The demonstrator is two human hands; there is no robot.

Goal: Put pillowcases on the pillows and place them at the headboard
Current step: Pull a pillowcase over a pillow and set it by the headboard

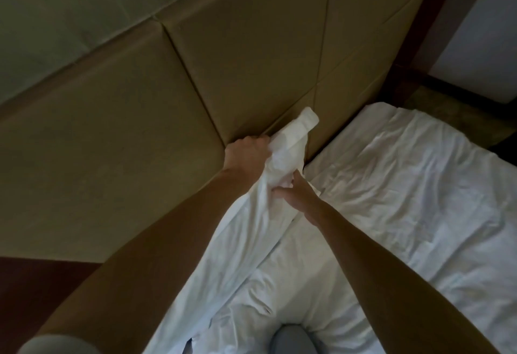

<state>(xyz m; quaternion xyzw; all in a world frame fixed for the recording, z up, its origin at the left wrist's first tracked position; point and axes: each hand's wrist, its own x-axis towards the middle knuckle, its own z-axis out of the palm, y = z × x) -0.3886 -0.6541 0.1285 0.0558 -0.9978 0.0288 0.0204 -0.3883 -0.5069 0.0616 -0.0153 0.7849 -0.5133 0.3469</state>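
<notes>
**Two hands on the pillowcase, its far end at the headboard**

The white pillowcase (246, 230) runs long-ways from close by the person, up and away beside the bed (419, 185). The right hand (298, 195) pinches it lower down. The left hand (246, 155) is a bit farther along, fingers curled tight round the bunched cloth. The far tip sticks up against the headboard (140, 130). I cannot tell if a pillow is inside.

1. The padded headboard (134, 141) walls off the far and left side.
2. The bunched pillowcase (293, 135), gripped by the left hand (247, 152) and right hand (299, 194), fills the middle just before the headboard.
3. To the right, the rumpled sheet (419, 185) lies flat and open.
4. The pillow (302, 269) and a knee (291, 337) crowd the near edge.
</notes>
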